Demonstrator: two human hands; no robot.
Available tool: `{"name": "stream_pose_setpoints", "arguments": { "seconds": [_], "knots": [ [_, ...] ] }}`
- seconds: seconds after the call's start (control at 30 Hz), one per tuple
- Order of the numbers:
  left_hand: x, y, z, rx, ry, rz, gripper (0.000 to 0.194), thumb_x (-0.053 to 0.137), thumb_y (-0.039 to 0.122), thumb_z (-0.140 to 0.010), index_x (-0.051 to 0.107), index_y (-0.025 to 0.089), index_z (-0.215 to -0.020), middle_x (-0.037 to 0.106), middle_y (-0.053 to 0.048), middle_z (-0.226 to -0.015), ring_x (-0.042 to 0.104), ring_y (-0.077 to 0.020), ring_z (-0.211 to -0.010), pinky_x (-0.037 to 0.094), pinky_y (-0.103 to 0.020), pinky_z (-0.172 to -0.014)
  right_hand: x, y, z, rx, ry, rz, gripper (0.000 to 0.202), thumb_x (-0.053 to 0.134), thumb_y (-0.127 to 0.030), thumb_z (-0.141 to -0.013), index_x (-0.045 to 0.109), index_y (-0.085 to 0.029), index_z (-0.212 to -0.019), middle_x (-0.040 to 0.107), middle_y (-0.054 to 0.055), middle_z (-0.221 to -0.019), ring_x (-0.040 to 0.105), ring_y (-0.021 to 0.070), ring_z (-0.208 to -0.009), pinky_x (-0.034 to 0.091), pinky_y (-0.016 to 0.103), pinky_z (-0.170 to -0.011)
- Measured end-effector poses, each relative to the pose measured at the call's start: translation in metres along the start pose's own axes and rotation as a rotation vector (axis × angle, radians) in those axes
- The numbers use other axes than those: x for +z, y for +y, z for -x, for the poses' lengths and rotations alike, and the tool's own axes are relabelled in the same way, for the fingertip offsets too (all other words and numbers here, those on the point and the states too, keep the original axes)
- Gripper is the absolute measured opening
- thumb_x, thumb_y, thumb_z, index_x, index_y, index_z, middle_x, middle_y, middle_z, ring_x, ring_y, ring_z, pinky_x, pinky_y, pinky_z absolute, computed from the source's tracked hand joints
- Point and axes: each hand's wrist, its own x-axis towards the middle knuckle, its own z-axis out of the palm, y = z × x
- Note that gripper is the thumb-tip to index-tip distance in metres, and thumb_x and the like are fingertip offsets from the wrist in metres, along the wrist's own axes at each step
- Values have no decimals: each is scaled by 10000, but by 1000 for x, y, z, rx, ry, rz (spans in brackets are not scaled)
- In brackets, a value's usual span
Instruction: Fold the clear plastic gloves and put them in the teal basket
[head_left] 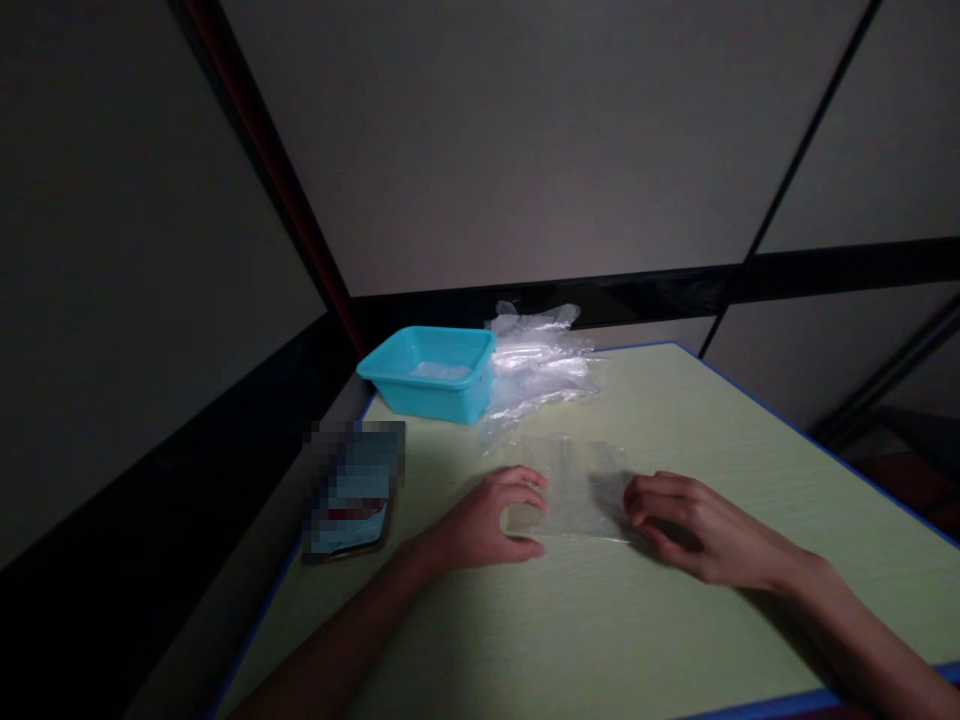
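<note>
Along the left edge of the table, a phone lies so near the rim that a sideways sweep of the left forearm could push it off. At the far left corner, a blue tub adjoins loose clear film, light enough to slide if brushed. Left hand: palm inward, thumb and fingers spread wide at one side of a plastic sheet; contact uncertain. Sheet: flat, mid-table between the hands; being thin, it could crease under uneven pressure. Right hand: fingers curled, narrowly spaced, at its right side; whether they pinch it cannot be told.
</note>
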Motion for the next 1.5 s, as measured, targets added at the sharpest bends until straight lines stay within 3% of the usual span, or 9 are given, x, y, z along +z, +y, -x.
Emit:
{"name": "stream_pose_setpoints", "arguments": {
  "seconds": [0.17,0.4,0.77,0.97,1.13,1.3,1.4,1.5],
  "knots": [
    [0,0,0,-15,-3,-6,352,744,189,-559,618,156,-887,535,-112,-1107,512,-218,-1030,395,-330,-887,-1,-2,0,8,-25,-48,84,511,-104,-724,547,-181,-722,536,23,-797,519,145,-735,424,287,-657],
    [0,0,1,-21,-10,-7,345,735,194,-572,615,165,-894,527,-103,-1125,506,-216,-1040,390,-339,-895,-1,0,0,36,-49,-61,151,478,-56,-716,523,-184,-651,534,14,-750,523,136,-701,426,267,-616],
    [0,1,1,-14,10,-32,339,726,173,-560,626,167,-883,556,-95,-1108,516,-212,-1033,395,-326,-892,4,5,4,99,174,-179,163,449,-223,-844,550,-192,-968,640,64,-926,601,164,-806,485,300,-700],
    [1,2,2,-5,35,-76,337,703,192,-586,629,170,-914,576,-90,-1090,526,-212,-1023,402,-332,-887,8,8,-3,-21,268,-66,153,415,-204,-861,567,-191,-871,627,68,-845,582,179,-797,475,333,-694],
    [3,0,3,-16,100,-129,186,586,128,-672,652,178,-839,596,-74,-1058,562,-184,-940,428,-314,-845,12,8,-3,73,312,-125,102,398,-239,-871,492,-206,-847,610,75,-951,563,192,-880,457,349,-752],
    [1,0,0,-20,150,-69,139,514,115,-718,589,163,-611,617,-74,-1004,577,-174,-891,433,-291,-792,19,11,-1,240,316,-207,157,320,-312,-908,403,-216,-816,560,25,-755,529,151,-652,428,276,-581],
    [0,3,-1,-58,133,49,98,520,148,-721,561,155,-633,633,-75,-983,574,-186,-912,419,-288,-797,19,11,0,271,340,-240,171,306,-334,-913,390,-213,-827,472,-15,-652,453,128,-556,381,257,-525],
    [0,7,-1,-180,91,145,109,506,223,-738,538,148,-664,629,-32,-770,584,-165,-759,424,-252,-669,17,9,-2,294,344,-379,175,305,-357,-912,374,-213,-840,430,-34,-614,421,121,-529,353,248,-495]
  ]
}}
